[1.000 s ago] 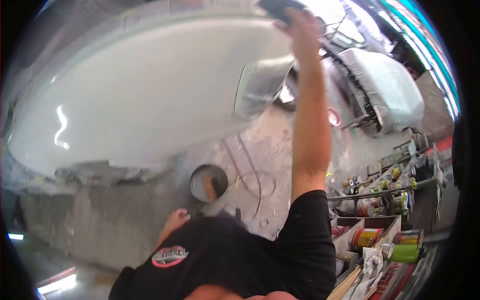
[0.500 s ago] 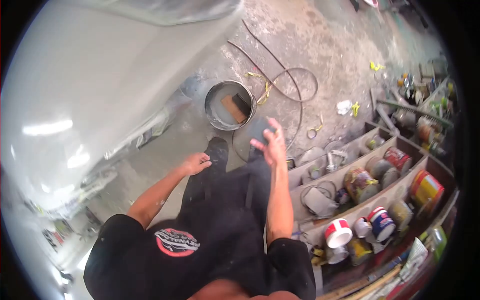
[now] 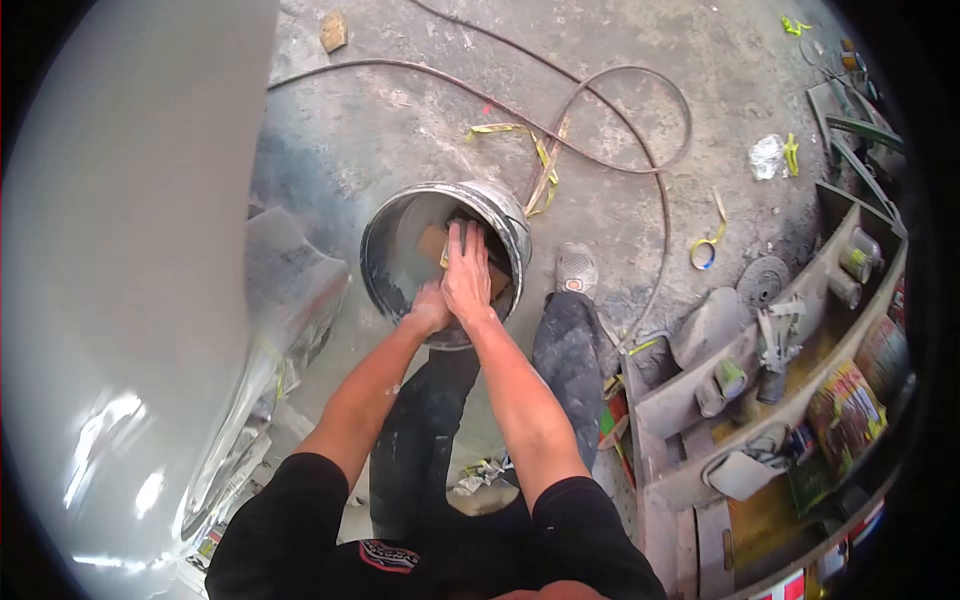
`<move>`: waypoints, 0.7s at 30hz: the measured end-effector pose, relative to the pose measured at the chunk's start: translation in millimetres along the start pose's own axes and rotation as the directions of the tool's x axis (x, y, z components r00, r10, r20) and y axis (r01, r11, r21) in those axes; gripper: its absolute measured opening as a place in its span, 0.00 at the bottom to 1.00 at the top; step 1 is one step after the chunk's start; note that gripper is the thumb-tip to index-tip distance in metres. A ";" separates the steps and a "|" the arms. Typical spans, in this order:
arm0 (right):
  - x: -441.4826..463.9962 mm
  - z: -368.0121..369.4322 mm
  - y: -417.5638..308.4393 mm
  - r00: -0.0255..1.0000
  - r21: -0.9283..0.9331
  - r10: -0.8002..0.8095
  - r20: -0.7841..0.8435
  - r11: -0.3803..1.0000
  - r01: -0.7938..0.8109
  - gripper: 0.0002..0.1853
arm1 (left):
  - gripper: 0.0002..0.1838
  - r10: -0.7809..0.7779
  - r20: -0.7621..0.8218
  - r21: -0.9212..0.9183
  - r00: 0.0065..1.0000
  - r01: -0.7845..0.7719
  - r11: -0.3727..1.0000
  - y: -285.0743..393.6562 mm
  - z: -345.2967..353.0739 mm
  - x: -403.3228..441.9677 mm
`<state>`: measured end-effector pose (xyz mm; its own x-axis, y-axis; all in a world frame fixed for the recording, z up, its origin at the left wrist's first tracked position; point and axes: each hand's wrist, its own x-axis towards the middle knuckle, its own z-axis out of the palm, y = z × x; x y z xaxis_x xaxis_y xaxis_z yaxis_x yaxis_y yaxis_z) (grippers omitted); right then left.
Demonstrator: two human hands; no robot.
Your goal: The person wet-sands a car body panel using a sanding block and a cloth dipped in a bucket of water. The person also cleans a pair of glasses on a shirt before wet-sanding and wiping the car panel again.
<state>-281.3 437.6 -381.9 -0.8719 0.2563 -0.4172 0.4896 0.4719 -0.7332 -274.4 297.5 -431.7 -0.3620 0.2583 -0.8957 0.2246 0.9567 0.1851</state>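
Note:
A round, grey-smeared bucket [image 3: 374, 262] stands on the floor before me, and both my hands reach into it. My right hand [image 3: 467, 272] has its fingers close together, pressed against something dark low inside; what they grip is hidden under them. Beside these fingers a brown block [image 3: 432, 242] shows in the bucket. My left hand [image 3: 430, 306] is close against my right wrist, at the near side of the bucket's opening. The left fingers are hidden behind the right hand.
A grey car-like panel [image 3: 150, 230] fills the left side. A hose [image 3: 640, 130] loops over the floor beyond the bucket, near yellow tape strips [image 3: 548, 165]. At right, a shelf unit [image 3: 690, 400] holds cans and tools. My shoe [image 3: 576, 270] stands beside the bucket.
Both hands have moved forward and down into the bucket, coming together. The flat grey piece earlier in my right hand no longer shows. The view has moved closer to the bucket.

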 end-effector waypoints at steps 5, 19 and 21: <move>54.5 27.0 26.0 0.934 -0.019 0.347 0.084 0.938 -0.347 0.32 | 0.37 -0.028 -0.008 0.022 1.000 0.028 0.999 -12.5 26.3 69.7; 15.7 14.3 1.3 0.973 0.229 0.134 -0.189 0.969 -0.089 0.25 | 0.23 -0.083 -0.017 0.030 0.996 0.083 0.996 -4.5 12.5 67.6; -6.9 -13.5 -21.9 0.987 0.354 0.072 -0.143 0.935 -0.017 0.25 | 0.21 -0.087 0.020 0.011 0.996 0.087 0.996 -10.5 -7.0 35.4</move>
<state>-286.1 436.9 -355.7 -0.8264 0.4080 -0.3881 0.4762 0.1387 -0.8683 -295.9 297.5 -462.6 -0.3618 0.1715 -0.9164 0.2021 0.9740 0.1025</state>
